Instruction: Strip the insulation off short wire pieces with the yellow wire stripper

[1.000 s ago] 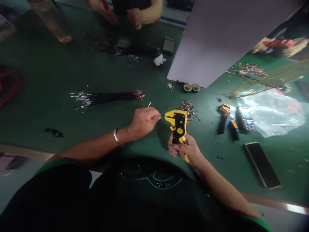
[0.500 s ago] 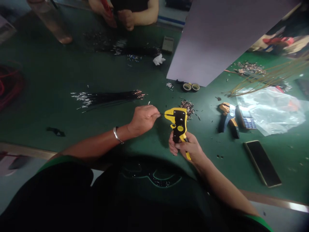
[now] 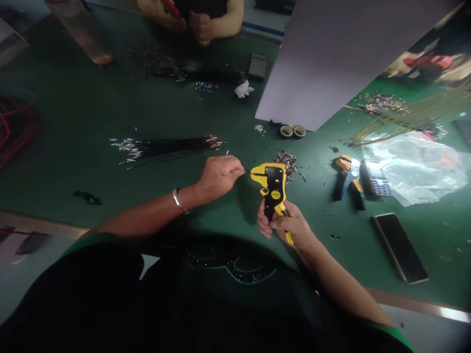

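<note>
My right hand (image 3: 283, 223) is wrapped round the handles of a yellow and black wire stripper (image 3: 274, 184), its jaws pointing left. Just left of those jaws, my left hand (image 3: 221, 177) pinches a thin black wire (image 3: 247, 171) whose end reaches the jaw opening. How far in the wire goes I cannot make out. Behind the stripper lies a heap of short wire scraps (image 3: 287, 162). Beyond my left hand a bundle of black wires (image 3: 169, 144) lies across the table, silvery ends to the left and bare copper ends to the right.
A second stripper (image 3: 348, 179), a keypad phone (image 3: 377, 177), a clear plastic bag (image 3: 427, 171) and a smartphone (image 3: 400, 248) lie on the right. Two tape rolls (image 3: 292, 132) sit by a pale upright panel (image 3: 331, 59). Across the table are another person's hands (image 3: 200, 27).
The stripper's handle has swung slightly outward in my right hand. My left hand keeps its pinch on the wire at the jaws. The view has shifted a little.
</note>
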Demonstrator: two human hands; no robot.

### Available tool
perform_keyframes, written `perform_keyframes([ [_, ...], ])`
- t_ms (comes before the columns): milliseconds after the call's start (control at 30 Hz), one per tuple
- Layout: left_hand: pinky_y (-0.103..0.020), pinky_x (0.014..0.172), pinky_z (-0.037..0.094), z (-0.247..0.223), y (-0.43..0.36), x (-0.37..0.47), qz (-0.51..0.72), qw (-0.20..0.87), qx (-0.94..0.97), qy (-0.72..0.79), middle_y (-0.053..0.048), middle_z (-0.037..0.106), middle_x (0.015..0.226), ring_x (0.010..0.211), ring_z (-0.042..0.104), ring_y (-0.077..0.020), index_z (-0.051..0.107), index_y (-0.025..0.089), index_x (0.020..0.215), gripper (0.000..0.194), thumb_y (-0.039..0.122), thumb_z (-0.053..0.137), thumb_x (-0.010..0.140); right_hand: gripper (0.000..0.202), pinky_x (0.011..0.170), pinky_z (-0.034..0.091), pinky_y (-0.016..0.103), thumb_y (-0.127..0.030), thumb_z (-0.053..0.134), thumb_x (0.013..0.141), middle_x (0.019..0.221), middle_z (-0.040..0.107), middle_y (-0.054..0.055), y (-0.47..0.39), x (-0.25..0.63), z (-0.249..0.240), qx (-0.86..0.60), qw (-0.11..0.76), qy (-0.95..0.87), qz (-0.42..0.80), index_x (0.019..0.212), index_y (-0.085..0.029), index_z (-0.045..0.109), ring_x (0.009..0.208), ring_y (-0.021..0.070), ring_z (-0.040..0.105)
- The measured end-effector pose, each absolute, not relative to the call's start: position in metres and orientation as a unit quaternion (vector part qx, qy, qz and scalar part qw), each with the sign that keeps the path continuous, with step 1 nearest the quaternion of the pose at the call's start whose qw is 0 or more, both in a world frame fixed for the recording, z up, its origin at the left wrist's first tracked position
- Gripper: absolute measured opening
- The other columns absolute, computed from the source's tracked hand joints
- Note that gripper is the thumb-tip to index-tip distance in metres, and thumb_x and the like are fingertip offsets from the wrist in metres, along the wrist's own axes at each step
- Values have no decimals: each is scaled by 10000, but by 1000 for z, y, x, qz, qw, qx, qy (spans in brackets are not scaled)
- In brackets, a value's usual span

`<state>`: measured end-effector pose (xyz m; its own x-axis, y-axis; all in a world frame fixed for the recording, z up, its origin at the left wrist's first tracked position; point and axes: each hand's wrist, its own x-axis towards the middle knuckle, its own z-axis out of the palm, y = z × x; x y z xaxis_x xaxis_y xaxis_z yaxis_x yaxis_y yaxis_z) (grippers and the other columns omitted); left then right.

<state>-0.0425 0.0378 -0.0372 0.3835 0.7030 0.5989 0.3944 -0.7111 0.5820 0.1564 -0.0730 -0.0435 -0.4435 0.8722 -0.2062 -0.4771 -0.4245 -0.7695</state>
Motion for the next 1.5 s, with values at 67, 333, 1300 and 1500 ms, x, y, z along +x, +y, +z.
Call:
perform_keyframes([
  [67,-204,532,394,-37,38,-43,438,179,812,340,29,598,573,530,523,-75,637,156,624,172,118,612,790,309,464,387,277,-38,576,600,686,564,-3,-73,154,-44,-313,432,-323,782,885,-157,580,526,123,487],
  [333,-221,528,381,-34,46,-46,451,208,762,415,24,588,536,514,513,-82,610,151,547,194,111,630,736,297,499,395,312,-63,549,552,669,527,-2,-70,164,-23,-339,516,-354,703,826,-175,577,557,147,487],
  [1300,-223,365,220,-26,22,-36,282,644,591,396,69,358,391,343,293,-37,679,168,755,108,253,673,821,429,707,468,369,-185,682,646,873,632,37,-64,157,-53,-409,461,-384,688,1065,-182,592,714,186,594],
  [1500,-253,394,266,-34,20,-36,276,625,636,358,52,382,408,349,320,-41,675,171,773,181,330,651,859,436,719,475,374,-214,685,663,889,628,42,-64,156,-54,-410,457,-402,679,1085,-179,581,730,191,593],
])
